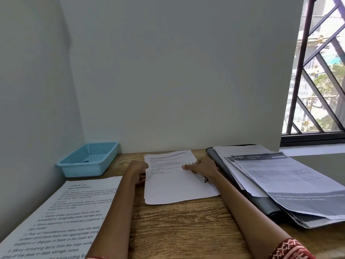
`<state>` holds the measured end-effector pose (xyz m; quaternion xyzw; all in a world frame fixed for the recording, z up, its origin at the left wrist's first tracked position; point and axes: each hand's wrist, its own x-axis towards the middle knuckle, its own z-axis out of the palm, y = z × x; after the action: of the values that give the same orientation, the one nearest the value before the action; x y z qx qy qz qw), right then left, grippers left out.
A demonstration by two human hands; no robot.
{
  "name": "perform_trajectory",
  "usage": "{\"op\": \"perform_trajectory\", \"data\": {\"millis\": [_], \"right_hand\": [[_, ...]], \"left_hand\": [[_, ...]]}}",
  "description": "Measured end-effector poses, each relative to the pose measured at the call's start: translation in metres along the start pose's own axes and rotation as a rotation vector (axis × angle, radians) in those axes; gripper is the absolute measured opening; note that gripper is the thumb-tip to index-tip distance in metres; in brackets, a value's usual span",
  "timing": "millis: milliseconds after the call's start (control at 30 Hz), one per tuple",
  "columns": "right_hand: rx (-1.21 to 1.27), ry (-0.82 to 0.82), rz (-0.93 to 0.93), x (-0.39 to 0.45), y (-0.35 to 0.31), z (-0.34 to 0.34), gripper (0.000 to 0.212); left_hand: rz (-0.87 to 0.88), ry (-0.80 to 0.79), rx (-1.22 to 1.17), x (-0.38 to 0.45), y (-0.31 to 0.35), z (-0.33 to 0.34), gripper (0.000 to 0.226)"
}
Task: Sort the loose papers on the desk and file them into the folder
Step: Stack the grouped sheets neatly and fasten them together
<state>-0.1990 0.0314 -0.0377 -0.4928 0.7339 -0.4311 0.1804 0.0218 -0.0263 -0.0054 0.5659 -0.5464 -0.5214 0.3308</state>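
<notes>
A small stack of white printed papers (173,186) lies in the middle of the wooden desk (179,230). My left hand (139,171) holds the stack's left edge, with the fingertips curled against it. My right hand (204,167) rests flat on the stack's right edge, thumb stretched out over the page. A silver pen (202,178) lies under this hand. At the right a dark folder (261,202) lies open under several loose printed sheets (291,182). A large printed instruction sheet (65,221) lies at the front left.
A light blue plastic basket (89,159) stands in the back left corner against the wall. A white wall rises straight behind the desk. At the far right is a window with a dark metal grille (317,71).
</notes>
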Motion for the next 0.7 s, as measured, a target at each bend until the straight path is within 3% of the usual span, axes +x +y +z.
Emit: {"op": "perform_trajectory", "data": {"millis": [233,300,367,433,567,700], "right_hand": [[0.137,-0.035,-0.029,-0.008,-0.003,0.003,0.06],[0.015,-0.025,0.011,-0.006,-0.006,0.004,0.059],[-0.286,0.0,0.047,-0.007,-0.011,0.005,0.053],[-0.383,-0.006,0.07,-0.012,-0.017,0.003,0.056],[-0.064,-0.011,0.104,-0.009,-0.014,-0.003,0.051],[0.174,-0.037,0.122,-0.006,-0.01,0.0,0.061]], "left_hand": [[0.104,0.09,0.094,0.007,-0.009,-0.001,0.036],[0.113,0.085,0.11,0.008,-0.01,0.0,0.035],[0.124,0.068,0.106,0.007,-0.009,0.001,0.034],[0.14,0.065,0.117,0.005,-0.007,0.002,0.032],[0.158,0.077,0.155,0.006,-0.007,0.005,0.031],[0.16,0.061,0.182,0.007,-0.008,0.007,0.033]]}}
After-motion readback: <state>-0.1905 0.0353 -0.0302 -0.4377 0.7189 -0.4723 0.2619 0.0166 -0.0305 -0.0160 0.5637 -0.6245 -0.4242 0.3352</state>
